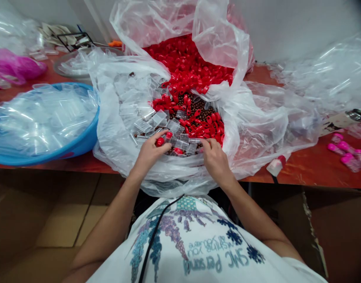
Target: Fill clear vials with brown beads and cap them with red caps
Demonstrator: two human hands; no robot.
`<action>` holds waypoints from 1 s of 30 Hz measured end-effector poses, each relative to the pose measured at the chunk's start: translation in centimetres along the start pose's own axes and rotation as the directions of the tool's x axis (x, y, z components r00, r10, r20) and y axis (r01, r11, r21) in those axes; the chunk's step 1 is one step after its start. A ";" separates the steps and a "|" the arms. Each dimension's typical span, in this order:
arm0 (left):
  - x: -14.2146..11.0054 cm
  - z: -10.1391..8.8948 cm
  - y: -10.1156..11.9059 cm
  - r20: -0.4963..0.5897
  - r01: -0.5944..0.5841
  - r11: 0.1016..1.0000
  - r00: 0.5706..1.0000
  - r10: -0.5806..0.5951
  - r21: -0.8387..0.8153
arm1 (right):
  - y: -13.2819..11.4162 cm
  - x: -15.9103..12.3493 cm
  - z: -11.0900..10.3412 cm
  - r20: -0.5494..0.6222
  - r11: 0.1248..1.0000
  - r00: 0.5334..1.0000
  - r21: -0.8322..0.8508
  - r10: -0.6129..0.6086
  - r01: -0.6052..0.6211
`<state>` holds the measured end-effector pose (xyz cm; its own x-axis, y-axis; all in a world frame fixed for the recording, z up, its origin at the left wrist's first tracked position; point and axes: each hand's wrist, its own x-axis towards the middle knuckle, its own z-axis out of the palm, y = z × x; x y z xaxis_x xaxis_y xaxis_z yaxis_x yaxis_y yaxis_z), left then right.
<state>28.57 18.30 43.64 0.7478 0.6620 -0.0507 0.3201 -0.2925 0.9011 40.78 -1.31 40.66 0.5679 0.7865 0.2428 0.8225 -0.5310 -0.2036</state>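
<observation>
My left hand [151, 152] is closed, with a small red plastic cap [159, 142] between thumb and fingers. A second red piece [169, 135] shows at its fingertips; whether it is held too I cannot tell. My right hand [215, 158] pinches the end of a slim clear plastic tube [195, 140]. Both hands are over a white plastic bag [115, 145] spread open on the table. In it lie small clear plastic boxes [173, 125], red whistle-shaped pieces [202, 129] and brown beads [202, 109].
A blue basin [88, 135] of clear plastic pieces stands left. Behind is a bag of red pieces [186, 59]. Pink-capped clear tubes [349, 155] and a red-capped clear piece [276, 166] lie on the red table [310, 169] at right. Cardboard boxes [65, 208] are below.
</observation>
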 end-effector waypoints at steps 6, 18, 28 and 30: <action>-0.5 -1.1 0.9 0.044 0.149 0.824 0.988 -0.149 -0.547 | -4.3 3.4 1.7 0.192 0.971 0.955 0.110 -0.228 0.210; -1.7 -1.4 -0.2 0.157 0.190 0.723 0.981 -0.114 -0.664 | -5.0 5.3 1.8 0.321 0.896 0.857 0.329 -0.403 0.298; -2.4 -1.3 0.3 -0.144 -0.170 0.955 0.980 0.138 -0.243 | -3.3 6.0 -0.2 -0.095 0.716 0.986 0.679 -0.136 0.164; -2.7 -1.6 0.9 -0.115 -0.200 0.971 0.976 0.186 -0.129 | -3.8 5.9 -1.3 -0.095 0.681 0.979 0.707 -0.179 0.193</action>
<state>25.88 17.35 45.28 0.7220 0.6712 0.1677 0.0858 -0.3275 0.9410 41.02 4.94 44.11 0.4116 0.8355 0.3640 0.6474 0.0131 -0.7621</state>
